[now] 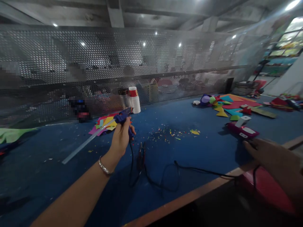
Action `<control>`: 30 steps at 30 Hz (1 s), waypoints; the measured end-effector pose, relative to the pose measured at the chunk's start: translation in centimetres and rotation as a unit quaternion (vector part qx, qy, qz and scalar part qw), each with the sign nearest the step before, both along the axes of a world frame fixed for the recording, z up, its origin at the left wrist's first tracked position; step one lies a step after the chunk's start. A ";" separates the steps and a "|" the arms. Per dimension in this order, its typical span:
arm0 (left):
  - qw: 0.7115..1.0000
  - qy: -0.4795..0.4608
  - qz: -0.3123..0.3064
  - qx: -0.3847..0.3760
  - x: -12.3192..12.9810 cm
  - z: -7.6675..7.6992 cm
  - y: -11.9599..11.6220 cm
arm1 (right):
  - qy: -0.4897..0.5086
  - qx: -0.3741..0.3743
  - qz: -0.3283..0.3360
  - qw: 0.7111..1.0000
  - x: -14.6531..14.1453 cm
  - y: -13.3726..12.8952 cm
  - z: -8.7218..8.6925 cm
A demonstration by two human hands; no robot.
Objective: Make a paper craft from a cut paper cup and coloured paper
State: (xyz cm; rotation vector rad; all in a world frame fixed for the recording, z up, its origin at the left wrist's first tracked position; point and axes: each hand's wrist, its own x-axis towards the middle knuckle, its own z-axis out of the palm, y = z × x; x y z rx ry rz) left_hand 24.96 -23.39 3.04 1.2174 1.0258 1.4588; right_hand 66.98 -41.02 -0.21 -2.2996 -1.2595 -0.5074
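My left hand (pixel 123 132), with a bracelet at the wrist, is wrapped round a blue glue gun (pixel 121 117). A long translucent glue stick (pixel 88 140) sticks out of its back, and its cord hangs down to the table. At the right, my right hand (pixel 260 151) is beside the near end of a purple device (pixel 243 130) with a white part on top. The right hand is dim and blurred, and its fingers are partly hidden. Below my left hand, dark pliers (pixel 141 156) lie on the blue table (pixel 189 151).
Stacked paper cups (pixel 134 104) and a clear jar (pixel 123 97) stand by the perforated screen (pixel 165 63). Coloured paper (pixel 104 124) lies left of them, more paper (pixel 236 104) at the right. Small scraps (pixel 170 132) dot the middle. A black cord (pixel 203 171) crosses the front edge.
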 end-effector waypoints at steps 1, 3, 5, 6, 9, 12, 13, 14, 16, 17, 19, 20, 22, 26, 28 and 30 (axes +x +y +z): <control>1.000 0.001 0.010 0.001 -0.2 -0.4 0.1 | -0.002 -0.022 -0.013 1.000 -0.5 0.1 0.3; 1.000 0.002 0.025 0.003 -0.5 -0.8 0.4 | -0.006 -0.065 -0.040 0.997 -1.4 0.2 0.7; 0.999 0.004 0.034 0.004 -0.7 -1.1 0.6 | -0.009 -0.100 -0.063 0.993 -2.1 0.4 1.1; 0.999 0.005 0.036 0.005 -0.7 -1.1 0.6 | -0.009 -0.116 -0.076 0.990 -2.5 0.6 1.2; 0.999 0.008 0.033 0.008 -0.7 -1.2 0.6 | -0.008 -0.160 -0.130 0.978 -3.4 1.3 1.6; 1.000 0.011 0.024 0.009 -0.5 -1.3 0.5 | 0.000 -0.201 -0.172 0.964 -4.1 2.1 2.0; 1.000 0.013 0.020 0.009 -0.5 -1.3 0.5 | 0.004 -0.214 -0.178 0.961 -4.2 2.3 2.1; 1.000 0.015 0.017 0.009 -0.5 -1.3 0.4 | 0.008 -0.226 -0.181 0.957 -4.4 2.5 2.3; 1.000 0.018 0.014 0.009 -0.5 -1.3 0.4 | 0.015 -0.244 -0.187 0.951 -4.7 2.7 2.7; 1.000 0.020 0.013 0.009 -0.5 -1.3 0.4 | 0.017 -0.251 -0.191 0.949 -4.8 2.7 2.9; 1.000 0.022 0.014 0.008 -0.6 -1.3 0.4 | 0.018 -0.258 -0.195 0.946 -5.0 2.7 3.1; 1.000 0.023 0.015 0.008 -0.6 -1.3 0.4 | 0.016 -0.260 -0.198 0.945 -5.2 2.7 3.1; 0.999 0.025 0.019 0.008 -0.7 -1.3 0.5 | 0.011 -0.260 -0.204 0.944 -5.3 2.7 3.0; 0.999 0.036 0.034 0.015 -1.0 -1.5 0.9 | 0.007 -0.259 -0.201 0.945 -5.1 2.8 2.7; 0.998 0.046 0.043 0.019 -1.2 -1.8 1.2 | 0.009 -0.263 -0.199 0.944 -4.9 2.9 2.6; 0.996 0.060 0.056 0.024 -1.3 -2.1 1.3 | 0.012 -0.266 -0.199 0.943 -4.7 3.0 2.6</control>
